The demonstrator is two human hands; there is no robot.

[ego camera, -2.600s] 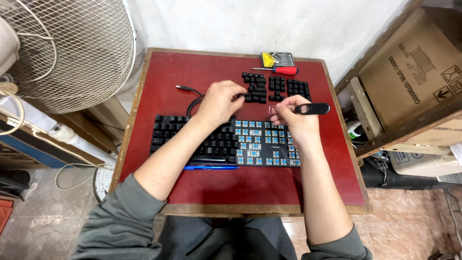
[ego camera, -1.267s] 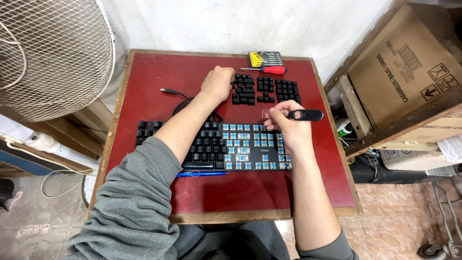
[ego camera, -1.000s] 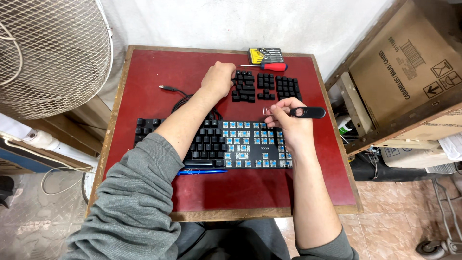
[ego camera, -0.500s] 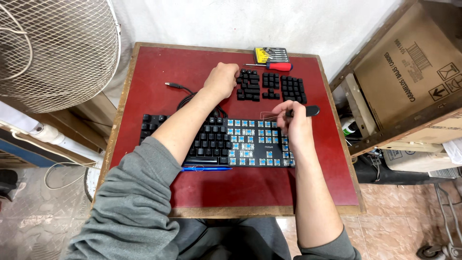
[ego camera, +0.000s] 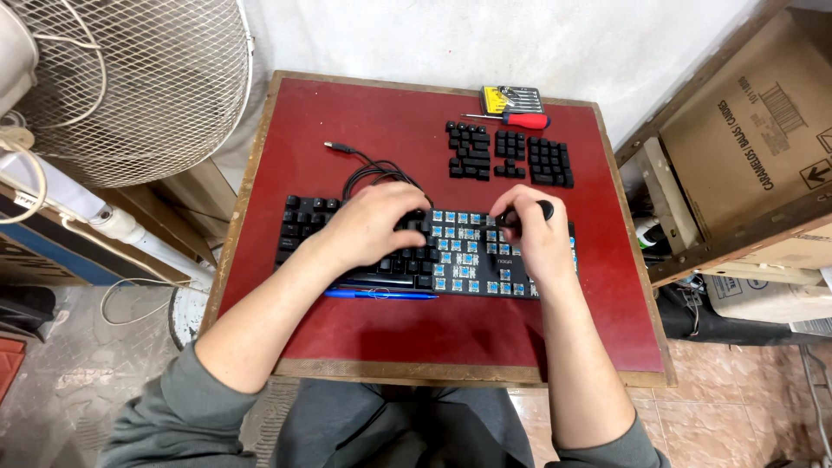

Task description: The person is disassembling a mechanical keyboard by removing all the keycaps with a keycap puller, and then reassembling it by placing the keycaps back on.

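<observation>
Left hand point(ego camera: 373, 227) lying palm-down on the mechanical keyboard point(ego camera: 425, 253), fingers loosely spread and curled over the black keycaps still seated on its left half; gripping nothing, only pressing flat. Forearm coming in from 7 o'clock, grey sleeve pushed up near the elbow.

Right hand point(ego camera: 530, 236) closed around a black-handled keycap puller point(ego camera: 542, 208), fingers pinched narrow, handle tip poking out past the knuckles toward 1 o'clock. Working end hidden under the fingers, so contact with a switch cannot be told. Forearm rising nearly straight from 6 o'clock.

Keyboard across the middle of the red table point(ego camera: 364, 121), right half stripped to bare blue switches. Blue pen point(ego camera: 381, 295) just beside the front edge, at 6 o'clock from the left hand. Black cable point(ego camera: 368, 169) looping away toward 11 o'clock. Removed keycaps point(ego camera: 509, 154) set in three neat blocks at 12 o'clock from the right hand, well apart from it. Red-handled screwdriver point(ego camera: 516, 120) and a small screwdriver bit set point(ego camera: 511, 99) beyond those, at the far edge. Wire-caged fan point(ego camera: 130, 78) off at 10 o'clock, cardboard box point(ego camera: 763, 121) at 2 o'clock.
</observation>
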